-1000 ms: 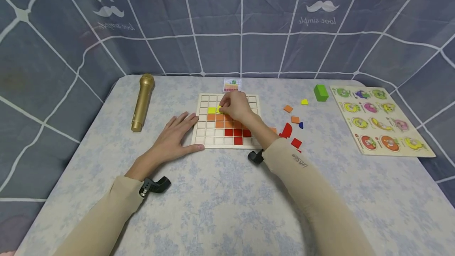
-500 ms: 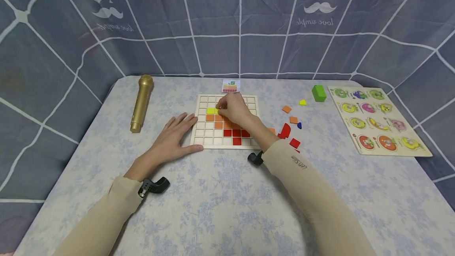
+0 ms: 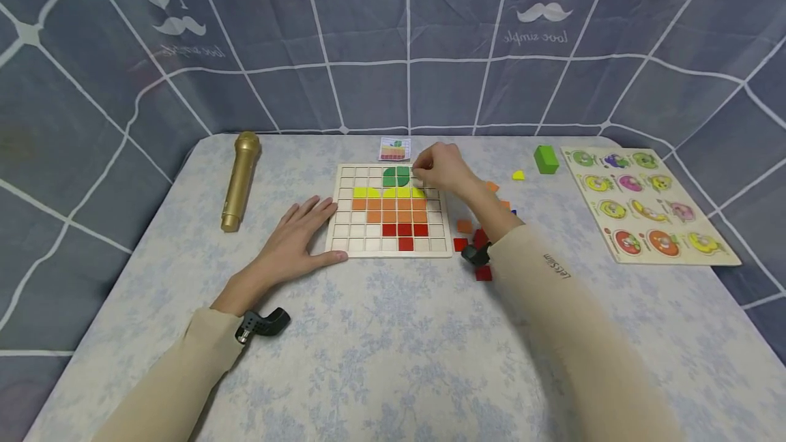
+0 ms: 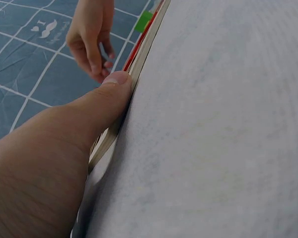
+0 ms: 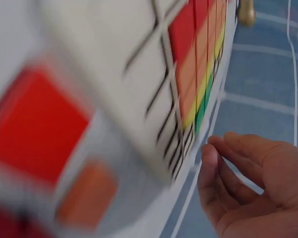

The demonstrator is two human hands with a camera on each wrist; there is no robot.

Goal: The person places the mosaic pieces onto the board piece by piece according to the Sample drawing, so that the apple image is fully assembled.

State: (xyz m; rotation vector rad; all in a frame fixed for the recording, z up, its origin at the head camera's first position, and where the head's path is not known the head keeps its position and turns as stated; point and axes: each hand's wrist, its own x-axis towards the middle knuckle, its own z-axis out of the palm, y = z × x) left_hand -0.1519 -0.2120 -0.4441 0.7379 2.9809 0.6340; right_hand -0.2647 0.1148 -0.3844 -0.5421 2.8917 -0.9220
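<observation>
Right hand (image 3: 443,168) has shifted right, seemingly empty, over the board (image 3: 344,224).

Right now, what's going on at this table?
A person is filling a white wooden grid board with coloured square tiles: red, orange and yellow rows with a green piece on top. The left hand lies flat on the table, thumb against the board's left edge. The right hand hovers over the board's far right corner, fingers bent; whether it holds a tile is unclear. Loose red and orange tiles lie beside the board's right edge.
</observation>
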